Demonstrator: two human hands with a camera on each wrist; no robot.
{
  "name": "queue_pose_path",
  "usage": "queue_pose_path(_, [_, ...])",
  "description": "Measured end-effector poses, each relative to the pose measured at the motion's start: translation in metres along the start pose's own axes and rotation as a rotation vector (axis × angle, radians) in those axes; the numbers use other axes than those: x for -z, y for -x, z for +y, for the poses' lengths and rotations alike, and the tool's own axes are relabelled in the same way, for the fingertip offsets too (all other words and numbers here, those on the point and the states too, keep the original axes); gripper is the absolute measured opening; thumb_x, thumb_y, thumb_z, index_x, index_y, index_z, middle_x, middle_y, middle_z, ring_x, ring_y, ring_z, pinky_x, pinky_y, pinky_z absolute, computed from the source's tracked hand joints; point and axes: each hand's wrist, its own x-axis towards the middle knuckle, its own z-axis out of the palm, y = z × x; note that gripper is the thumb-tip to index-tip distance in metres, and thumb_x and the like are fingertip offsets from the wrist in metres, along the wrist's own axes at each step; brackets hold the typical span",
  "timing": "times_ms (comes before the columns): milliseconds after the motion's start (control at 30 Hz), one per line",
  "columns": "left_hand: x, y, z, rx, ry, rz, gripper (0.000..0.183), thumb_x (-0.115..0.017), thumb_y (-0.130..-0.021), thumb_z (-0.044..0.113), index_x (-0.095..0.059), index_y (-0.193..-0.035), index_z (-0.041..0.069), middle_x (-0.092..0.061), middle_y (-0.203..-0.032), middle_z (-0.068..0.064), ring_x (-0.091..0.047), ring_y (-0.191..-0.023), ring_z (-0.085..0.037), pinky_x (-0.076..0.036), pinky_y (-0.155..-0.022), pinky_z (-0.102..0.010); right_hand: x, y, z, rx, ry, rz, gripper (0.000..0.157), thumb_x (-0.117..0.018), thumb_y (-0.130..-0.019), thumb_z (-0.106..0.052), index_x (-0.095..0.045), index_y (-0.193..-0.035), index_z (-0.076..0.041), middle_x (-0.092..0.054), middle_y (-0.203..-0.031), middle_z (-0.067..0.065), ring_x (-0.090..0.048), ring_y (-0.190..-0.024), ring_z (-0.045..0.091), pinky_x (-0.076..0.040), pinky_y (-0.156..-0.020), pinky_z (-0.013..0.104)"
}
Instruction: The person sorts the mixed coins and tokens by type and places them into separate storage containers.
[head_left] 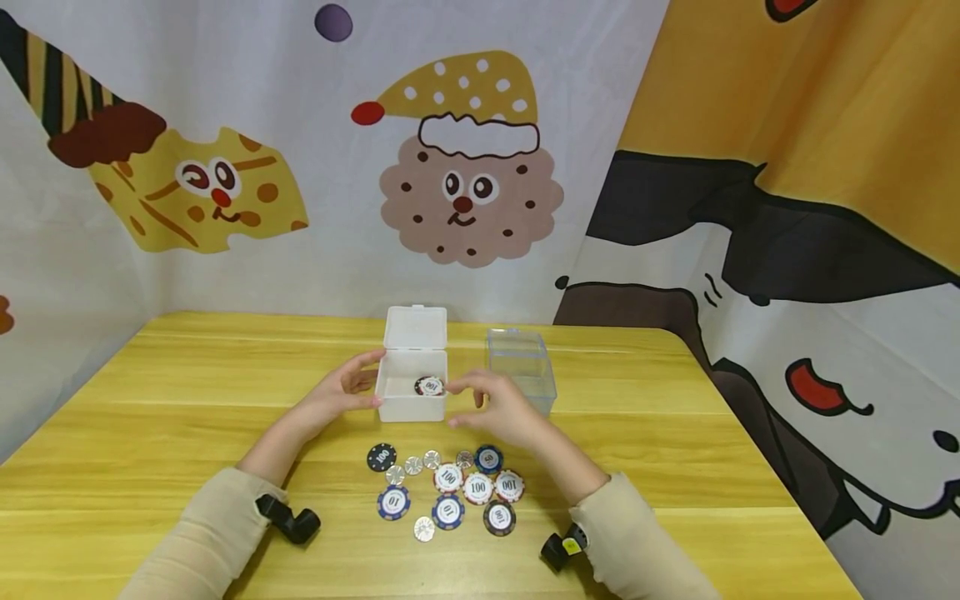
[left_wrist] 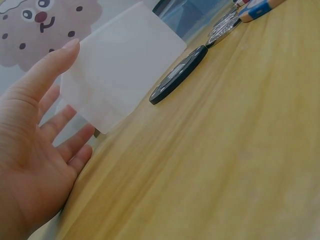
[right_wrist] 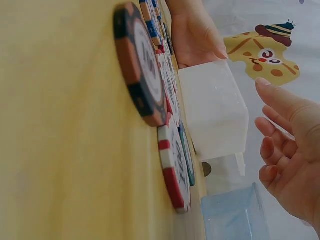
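White box (head_left: 412, 408) is sitting between the two hands, left wall against the left hand (head_left: 341, 386), right wall just beside the right hand (head_left: 501, 408). Box is standing upright, its mouth facing up, front wall facing the wearer; its lid (head_left: 416, 327) is hanging open on the far side, hinge running left to right. Can't tell the box's long axis from this angle. Printed chip (head_left: 430, 386) is lying inside near the right wall, number side up and reading upside down. Left hand is spreading loosely, thumb touching the near left corner, forefinger reaching the far left corner. Right hand is curving slightly, thumb and forefinger standing well apart, grasping nothing; forefinger tip is pointing at the right wall, contact unclear. Clear box (head_left: 517, 364) is standing just right of the white box, partly behind the right hand. Loose chips (head_left: 477, 489) and silver coins (head_left: 423, 529) are lying flat on the wooden table (head_left: 675, 450), nearer the wearer, some chips touching.
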Motion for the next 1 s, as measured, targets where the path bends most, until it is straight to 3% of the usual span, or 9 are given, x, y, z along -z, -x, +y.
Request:
queue_pose_path(167, [0.000, 0.000, 0.000, -0.005, 0.001, -0.002, 0.074, -0.069, -0.078, 0.009, -0.028, -0.140, 0.013, -0.033, -0.139, -0.017, -0.035, -0.121, -0.038, -0.027, -0.098, -0.052, 0.003, 0.011, 0.003, 0.002, 0.007, -0.030, 0.045, -0.077, -0.070, -0.024, -0.063, -0.111, -0.012, -0.061, -0.104, 0.003, -0.048, -0.070, 0.017, -0.042, -0.055, 0.024])
queue_pose_path(433, [-0.001, 0.000, 0.001, 0.013, 0.004, 0.000, 0.074, -0.067, -0.079, 0.005, -0.027, -0.141, 0.012, -0.032, -0.139, -0.019, -0.034, -0.121, -0.039, -0.027, -0.097, -0.053, 0.010, 0.031, 0.008, -0.073, -0.050, -0.118, 0.045, -0.077, -0.069, -0.021, -0.063, -0.110, -0.008, -0.062, -0.103, 0.004, -0.049, -0.071, 0.020, -0.042, -0.055, 0.025])
queue_pose_path(633, [-0.001, 0.000, 0.001, 0.011, 0.009, -0.002, 0.075, -0.065, -0.079, 0.002, -0.024, -0.141, 0.008, -0.028, -0.139, -0.023, -0.031, -0.122, -0.043, -0.025, -0.097, -0.055, 0.015, 0.042, 0.014, -0.054, -0.088, -0.155, 0.044, -0.077, -0.069, -0.016, -0.063, -0.110, -0.005, -0.062, -0.104, 0.005, -0.052, -0.072, 0.025, -0.045, -0.058, 0.026])
queue_pose_path(1000, [-0.001, 0.002, 0.002, -0.003, -0.005, -0.001, 0.076, -0.069, -0.077, 0.011, -0.027, -0.141, 0.014, -0.033, -0.138, -0.018, -0.036, -0.121, -0.037, -0.029, -0.097, -0.051, 0.016, 0.055, 0.025, -0.143, -0.083, -0.235, 0.046, -0.077, -0.070, -0.021, -0.062, -0.112, -0.011, -0.063, -0.096, -0.001, -0.051, -0.066, 0.013, -0.046, -0.057, 0.025])
